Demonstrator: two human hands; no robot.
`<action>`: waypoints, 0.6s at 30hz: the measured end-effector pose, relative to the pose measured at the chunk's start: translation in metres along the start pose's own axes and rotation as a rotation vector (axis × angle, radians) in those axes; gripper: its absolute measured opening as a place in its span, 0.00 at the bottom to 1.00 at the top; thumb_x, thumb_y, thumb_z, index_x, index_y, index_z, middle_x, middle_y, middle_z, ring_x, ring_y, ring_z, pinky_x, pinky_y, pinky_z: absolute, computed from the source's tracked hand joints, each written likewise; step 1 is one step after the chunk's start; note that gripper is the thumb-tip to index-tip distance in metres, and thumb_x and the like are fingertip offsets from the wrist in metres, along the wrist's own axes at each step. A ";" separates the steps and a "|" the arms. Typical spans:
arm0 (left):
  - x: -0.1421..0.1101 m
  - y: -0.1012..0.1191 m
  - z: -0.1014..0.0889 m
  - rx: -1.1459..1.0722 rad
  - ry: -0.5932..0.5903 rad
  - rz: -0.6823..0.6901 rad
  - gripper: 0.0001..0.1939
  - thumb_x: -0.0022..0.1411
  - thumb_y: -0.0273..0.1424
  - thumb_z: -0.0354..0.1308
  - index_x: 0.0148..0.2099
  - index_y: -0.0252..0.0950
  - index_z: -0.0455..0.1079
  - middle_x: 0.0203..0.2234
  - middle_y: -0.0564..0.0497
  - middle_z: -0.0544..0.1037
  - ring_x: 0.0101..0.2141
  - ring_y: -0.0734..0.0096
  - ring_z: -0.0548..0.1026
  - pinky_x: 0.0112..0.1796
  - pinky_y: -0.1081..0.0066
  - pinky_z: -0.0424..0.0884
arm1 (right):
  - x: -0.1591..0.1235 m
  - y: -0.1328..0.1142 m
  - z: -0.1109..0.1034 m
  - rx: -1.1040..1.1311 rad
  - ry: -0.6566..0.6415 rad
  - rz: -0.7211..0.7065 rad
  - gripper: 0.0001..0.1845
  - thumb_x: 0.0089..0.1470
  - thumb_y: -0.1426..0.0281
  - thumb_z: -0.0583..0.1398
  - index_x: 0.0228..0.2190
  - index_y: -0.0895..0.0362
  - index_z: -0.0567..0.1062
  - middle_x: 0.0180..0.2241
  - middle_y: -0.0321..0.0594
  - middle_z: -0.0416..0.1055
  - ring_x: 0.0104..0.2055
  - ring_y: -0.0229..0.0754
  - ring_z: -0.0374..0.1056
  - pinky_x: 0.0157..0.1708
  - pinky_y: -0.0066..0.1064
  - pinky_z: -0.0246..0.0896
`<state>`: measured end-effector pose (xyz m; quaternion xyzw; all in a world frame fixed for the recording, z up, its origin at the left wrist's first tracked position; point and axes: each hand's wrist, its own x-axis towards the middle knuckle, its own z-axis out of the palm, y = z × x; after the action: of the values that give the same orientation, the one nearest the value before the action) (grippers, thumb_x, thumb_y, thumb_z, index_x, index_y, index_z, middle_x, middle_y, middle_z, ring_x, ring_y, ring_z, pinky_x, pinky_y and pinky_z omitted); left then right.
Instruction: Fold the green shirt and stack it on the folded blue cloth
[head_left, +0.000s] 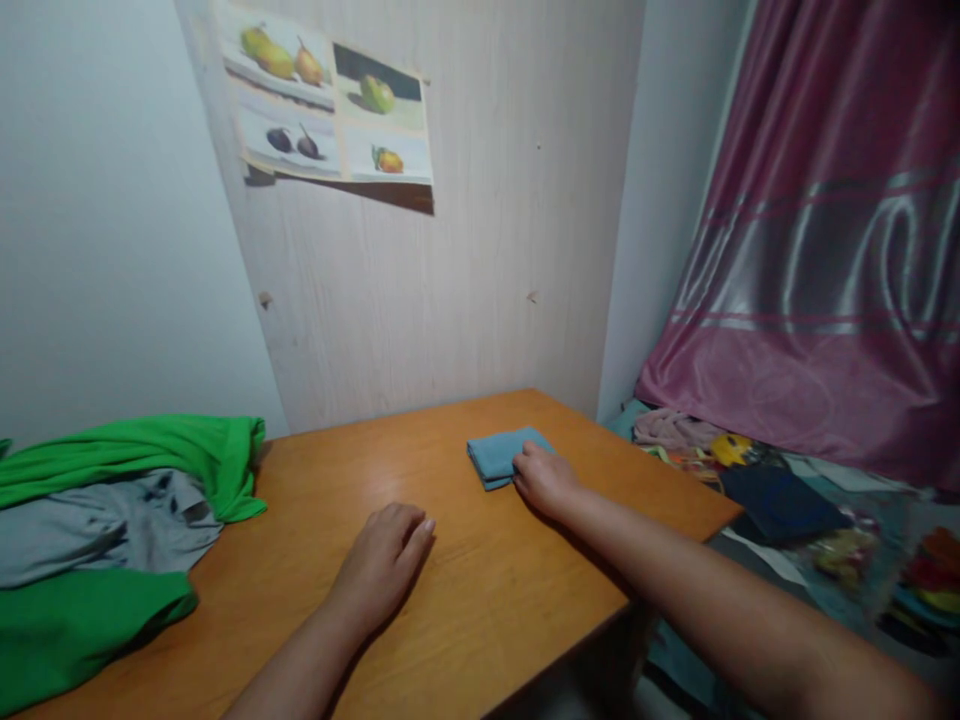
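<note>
While the right hand (547, 482) curled its fingers at the blue cloth (495, 455) — grip unclear — tugging could have messed its folds; left of it, the left hand (384, 562) lay loose, seemingly empty.

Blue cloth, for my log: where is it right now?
In the head view, the blue cloth lies just right of centre on the table, the right hand touching its right side.

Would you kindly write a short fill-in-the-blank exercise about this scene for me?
The folded cloth on the table is ____ in colour.
The hand touching it is the person's ____ one.
Beside the crumpled grey fabric lies other fabric coloured bright ____.
The poster on the wall shows painted ____.

Missing words: blue; right; green; fruit.
</note>
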<state>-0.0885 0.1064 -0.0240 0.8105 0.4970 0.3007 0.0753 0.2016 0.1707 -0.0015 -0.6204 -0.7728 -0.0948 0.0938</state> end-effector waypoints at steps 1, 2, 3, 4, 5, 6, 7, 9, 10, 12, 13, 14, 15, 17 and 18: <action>0.000 0.001 -0.001 0.005 -0.009 -0.005 0.21 0.71 0.45 0.45 0.41 0.37 0.73 0.38 0.44 0.78 0.42 0.58 0.75 0.46 0.58 0.70 | 0.010 0.006 0.004 0.002 -0.005 0.027 0.15 0.63 0.67 0.54 0.44 0.58 0.78 0.49 0.51 0.71 0.48 0.50 0.68 0.45 0.35 0.60; -0.001 0.002 -0.001 0.009 -0.016 -0.012 0.21 0.72 0.45 0.45 0.41 0.37 0.73 0.38 0.44 0.78 0.42 0.58 0.75 0.47 0.57 0.70 | 0.020 0.012 0.007 0.002 -0.007 0.050 0.16 0.63 0.67 0.54 0.44 0.58 0.78 0.49 0.51 0.71 0.48 0.50 0.69 0.45 0.35 0.60; -0.001 0.002 -0.002 0.012 -0.022 -0.018 0.21 0.72 0.45 0.45 0.41 0.37 0.73 0.38 0.44 0.78 0.42 0.58 0.75 0.47 0.57 0.70 | 0.029 0.017 0.011 0.001 -0.005 0.069 0.16 0.64 0.68 0.53 0.45 0.59 0.78 0.50 0.52 0.71 0.48 0.50 0.69 0.45 0.36 0.61; -0.001 0.003 -0.002 0.014 -0.028 -0.024 0.21 0.72 0.45 0.45 0.41 0.38 0.73 0.38 0.44 0.78 0.42 0.58 0.75 0.47 0.57 0.70 | 0.038 0.022 0.014 0.001 -0.001 0.084 0.17 0.64 0.69 0.52 0.46 0.59 0.78 0.50 0.53 0.71 0.48 0.51 0.69 0.45 0.36 0.61; -0.001 0.003 -0.002 0.015 -0.034 -0.029 0.21 0.72 0.45 0.45 0.41 0.38 0.73 0.38 0.44 0.78 0.42 0.58 0.75 0.47 0.57 0.70 | 0.047 0.026 0.017 0.003 0.003 0.100 0.18 0.64 0.69 0.51 0.46 0.59 0.78 0.50 0.54 0.71 0.49 0.51 0.69 0.45 0.36 0.61; -0.001 0.002 -0.002 0.019 -0.039 -0.033 0.20 0.72 0.45 0.45 0.41 0.38 0.73 0.39 0.45 0.78 0.42 0.58 0.75 0.47 0.57 0.71 | 0.055 0.030 0.020 0.006 0.004 0.117 0.19 0.64 0.70 0.50 0.46 0.59 0.78 0.51 0.54 0.71 0.49 0.51 0.69 0.45 0.36 0.61; -0.001 0.001 -0.001 0.025 -0.045 -0.038 0.20 0.71 0.45 0.45 0.41 0.39 0.73 0.39 0.45 0.78 0.42 0.58 0.76 0.47 0.57 0.71 | 0.064 0.034 0.023 0.009 0.005 0.132 0.19 0.64 0.71 0.50 0.47 0.59 0.78 0.51 0.54 0.71 0.49 0.51 0.69 0.45 0.37 0.61; -0.002 -0.002 0.001 0.039 -0.056 -0.050 0.20 0.71 0.45 0.46 0.42 0.39 0.73 0.40 0.45 0.78 0.43 0.58 0.76 0.48 0.57 0.72 | 0.080 0.040 0.028 0.019 0.005 0.160 0.21 0.64 0.72 0.49 0.47 0.59 0.79 0.52 0.55 0.71 0.49 0.51 0.69 0.46 0.37 0.61; -0.003 -0.003 0.003 0.046 -0.059 -0.057 0.19 0.71 0.45 0.46 0.43 0.40 0.74 0.41 0.46 0.78 0.44 0.58 0.76 0.49 0.56 0.72 | 0.088 0.043 0.031 0.026 0.005 0.174 0.21 0.64 0.73 0.48 0.48 0.59 0.79 0.52 0.55 0.71 0.49 0.52 0.69 0.46 0.37 0.61; -0.004 -0.006 0.005 0.059 -0.048 -0.070 0.18 0.71 0.46 0.48 0.45 0.42 0.74 0.44 0.47 0.79 0.46 0.58 0.76 0.51 0.55 0.72 | 0.104 0.049 0.036 0.039 0.004 0.200 0.22 0.64 0.73 0.48 0.49 0.59 0.78 0.52 0.55 0.71 0.50 0.52 0.68 0.46 0.37 0.61; -0.005 -0.007 0.005 0.066 -0.039 -0.073 0.18 0.70 0.46 0.48 0.46 0.43 0.74 0.45 0.47 0.79 0.47 0.58 0.76 0.52 0.55 0.72 | 0.111 0.052 0.039 0.046 0.004 0.211 0.23 0.64 0.74 0.47 0.50 0.59 0.78 0.53 0.55 0.71 0.50 0.52 0.68 0.46 0.37 0.61; -0.006 -0.008 0.005 0.075 -0.029 -0.077 0.18 0.70 0.46 0.49 0.47 0.43 0.74 0.46 0.47 0.79 0.48 0.58 0.77 0.53 0.55 0.72 | 0.118 0.055 0.042 0.053 0.006 0.219 0.23 0.64 0.74 0.47 0.50 0.59 0.78 0.53 0.56 0.71 0.50 0.52 0.68 0.47 0.38 0.61; -0.007 -0.008 0.005 0.085 -0.020 -0.082 0.18 0.69 0.47 0.49 0.48 0.44 0.74 0.47 0.48 0.79 0.49 0.57 0.77 0.53 0.54 0.72 | 0.125 0.058 0.045 0.060 0.008 0.223 0.24 0.64 0.74 0.47 0.51 0.59 0.78 0.53 0.56 0.70 0.51 0.52 0.68 0.47 0.38 0.61; -0.008 -0.007 0.003 0.105 0.000 -0.087 0.18 0.68 0.47 0.50 0.48 0.45 0.75 0.47 0.48 0.80 0.49 0.56 0.77 0.52 0.54 0.74 | 0.138 0.064 0.050 0.073 0.013 0.223 0.24 0.64 0.75 0.47 0.51 0.59 0.78 0.55 0.56 0.70 0.52 0.52 0.67 0.48 0.39 0.60; -0.008 -0.007 0.002 0.113 0.009 -0.084 0.18 0.68 0.47 0.50 0.48 0.46 0.75 0.47 0.48 0.80 0.49 0.56 0.77 0.51 0.54 0.75 | 0.144 0.068 0.053 0.079 0.015 0.219 0.24 0.64 0.75 0.47 0.52 0.59 0.78 0.55 0.56 0.69 0.52 0.53 0.67 0.49 0.38 0.59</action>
<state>-0.0955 0.1034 -0.0320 0.7905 0.5472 0.2721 0.0398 0.2354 0.3349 -0.0128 -0.6964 -0.7027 -0.0583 0.1339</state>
